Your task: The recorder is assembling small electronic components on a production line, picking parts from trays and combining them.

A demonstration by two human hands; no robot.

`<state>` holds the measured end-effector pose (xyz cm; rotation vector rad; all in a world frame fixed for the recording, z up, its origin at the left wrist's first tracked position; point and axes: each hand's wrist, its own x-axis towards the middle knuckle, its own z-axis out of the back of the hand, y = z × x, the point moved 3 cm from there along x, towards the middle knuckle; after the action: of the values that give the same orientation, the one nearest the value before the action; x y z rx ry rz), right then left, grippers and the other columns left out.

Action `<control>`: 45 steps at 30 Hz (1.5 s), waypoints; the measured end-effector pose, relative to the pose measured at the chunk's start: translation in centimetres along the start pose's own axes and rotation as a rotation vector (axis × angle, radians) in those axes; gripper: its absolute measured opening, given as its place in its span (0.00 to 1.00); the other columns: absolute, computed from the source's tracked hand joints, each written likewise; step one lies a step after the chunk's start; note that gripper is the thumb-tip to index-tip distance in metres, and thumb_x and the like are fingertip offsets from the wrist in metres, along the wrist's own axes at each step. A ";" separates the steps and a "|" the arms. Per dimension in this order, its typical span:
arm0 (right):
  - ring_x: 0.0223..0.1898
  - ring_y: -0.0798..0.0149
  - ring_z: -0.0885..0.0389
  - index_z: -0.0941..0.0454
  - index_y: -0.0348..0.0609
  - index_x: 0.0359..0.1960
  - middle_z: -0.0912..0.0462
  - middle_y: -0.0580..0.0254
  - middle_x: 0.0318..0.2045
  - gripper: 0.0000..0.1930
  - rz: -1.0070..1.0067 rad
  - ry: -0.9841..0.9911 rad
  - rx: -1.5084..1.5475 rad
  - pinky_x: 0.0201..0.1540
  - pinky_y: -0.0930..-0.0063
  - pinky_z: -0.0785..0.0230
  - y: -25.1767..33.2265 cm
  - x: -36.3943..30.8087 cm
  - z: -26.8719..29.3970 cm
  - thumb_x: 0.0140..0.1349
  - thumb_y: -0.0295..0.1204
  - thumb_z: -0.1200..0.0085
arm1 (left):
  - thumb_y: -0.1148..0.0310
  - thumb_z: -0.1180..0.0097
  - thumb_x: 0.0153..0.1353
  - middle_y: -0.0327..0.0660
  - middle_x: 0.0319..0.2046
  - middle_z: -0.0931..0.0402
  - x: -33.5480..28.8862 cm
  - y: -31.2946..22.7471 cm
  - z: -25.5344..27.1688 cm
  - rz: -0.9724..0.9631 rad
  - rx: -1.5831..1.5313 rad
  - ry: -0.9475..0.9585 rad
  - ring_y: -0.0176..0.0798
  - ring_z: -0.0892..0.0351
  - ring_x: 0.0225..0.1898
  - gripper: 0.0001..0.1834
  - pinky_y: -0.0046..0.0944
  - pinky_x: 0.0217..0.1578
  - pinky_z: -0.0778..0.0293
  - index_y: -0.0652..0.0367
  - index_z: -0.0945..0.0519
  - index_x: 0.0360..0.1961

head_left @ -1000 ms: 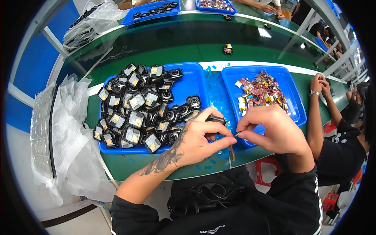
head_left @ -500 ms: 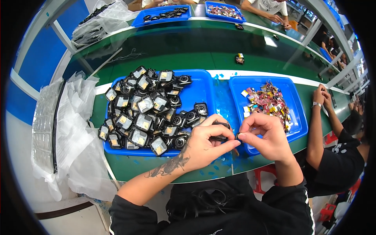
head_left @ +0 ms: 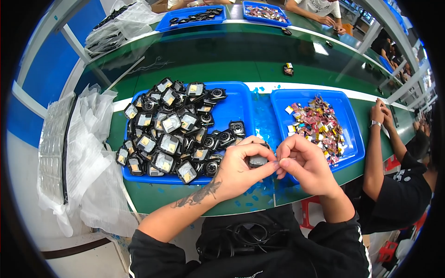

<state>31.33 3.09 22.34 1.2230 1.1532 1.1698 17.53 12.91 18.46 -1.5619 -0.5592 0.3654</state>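
My left hand [head_left: 245, 167] is closed round a black watch case [head_left: 258, 161], whose greyish face shows between thumb and fingers. My right hand [head_left: 303, 164] is pinched, its fingertips meeting my left thumb tip beside the case. Whatever sits in that pinch is too small to name. Left of my hands, a blue tray [head_left: 241, 99] carries a heap of similar black watch cases [head_left: 169, 143], several with pale faces. Beyond my right hand, another blue tray [head_left: 354, 143] holds a pile of small red, yellow and white electronic parts [head_left: 320, 120].
Small blue scraps [head_left: 252, 197] litter the green bench between and below the trays. Past the trays runs a green conveyor [head_left: 208, 60] bearing a watch part [head_left: 288, 69]. White plastic wrap [head_left: 99, 185] hangs at left. A co-worker's arms [head_left: 378, 143] are close on the right.
The watch case in my left hand has tilted, showing its grey face. My right hand has moved slightly left, against my left thumb. Parts on the conveyor have shifted right.
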 end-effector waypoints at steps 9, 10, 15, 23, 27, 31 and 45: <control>0.33 0.71 0.21 0.27 0.39 0.39 0.23 0.62 0.36 0.07 0.160 -0.259 -0.009 0.34 0.76 0.25 -0.7 2.3 3.2 0.60 0.19 0.44 | 0.76 0.50 0.67 0.39 0.36 0.26 0.6 -1.1 1.7 -0.063 -0.247 -0.192 0.28 0.22 0.31 0.12 0.29 0.31 0.23 0.66 0.26 0.51; 0.33 0.71 0.21 0.27 0.39 0.39 0.23 0.62 0.36 0.07 0.155 -0.263 -0.010 0.34 0.76 0.25 -0.3 2.5 3.2 0.60 0.19 0.44 | 0.76 0.51 0.68 0.39 0.37 0.25 0.6 -1.4 1.9 -0.111 -0.261 -0.225 0.28 0.22 0.32 0.12 0.28 0.33 0.23 0.66 0.26 0.52; 0.39 0.57 0.21 0.18 0.42 0.35 0.22 0.56 0.38 0.07 0.295 -0.177 -0.996 0.42 0.66 0.27 0.7 2.3 2.6 0.53 0.20 0.40 | 0.77 0.51 0.67 0.40 0.40 0.25 0.5 -0.9 2.1 -0.060 -0.226 -0.297 0.28 0.22 0.32 0.11 0.27 0.31 0.25 0.65 0.26 0.50; 0.50 0.54 0.29 0.18 0.45 0.27 0.24 0.59 0.43 0.04 0.302 -0.097 -1.355 0.51 0.59 0.39 -0.4 1.7 0.3 0.49 0.27 0.38 | 0.79 0.49 0.64 0.38 0.45 0.33 0.6 -0.9 1.8 -0.129 -0.031 -0.285 0.26 0.25 0.33 0.08 0.25 0.32 0.25 0.64 0.20 0.42; 0.44 0.54 0.27 0.20 0.45 0.28 0.23 0.61 0.40 0.07 0.527 -0.240 -1.227 0.45 0.62 0.36 1.2 0.8 -0.3 0.45 0.24 0.36 | 0.65 0.31 0.53 0.41 0.42 0.30 0.3 -1.5 1.3 -0.162 0.451 -0.145 0.28 0.25 0.30 0.17 0.29 0.29 0.26 0.58 0.17 0.44; 0.38 0.59 0.26 0.19 0.45 0.32 0.24 0.63 0.35 0.14 0.605 -0.313 -1.020 0.37 0.67 0.34 1.5 -0.3 -0.4 0.42 0.20 0.33 | 0.68 0.34 0.55 0.43 0.39 0.25 -0.4 -1.7 0.4 -0.325 0.494 -0.142 0.36 0.20 0.23 0.10 0.34 0.26 0.23 0.59 0.15 0.38; 0.38 0.75 0.22 0.20 0.33 0.41 0.19 0.62 0.37 0.07 0.228 -0.475 0.081 0.40 0.81 0.29 -1.9 -1.6 1.2 0.63 0.20 0.46 | 0.79 0.36 0.50 0.44 0.40 0.24 -1.2 -2.7 -0.9 -0.616 0.667 -0.168 0.37 0.21 0.37 0.15 0.32 0.34 0.23 0.58 0.15 0.42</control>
<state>32.42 1.41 20.48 1.6204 0.7227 0.9277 16.66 11.50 21.05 -0.6743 -0.9045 0.1767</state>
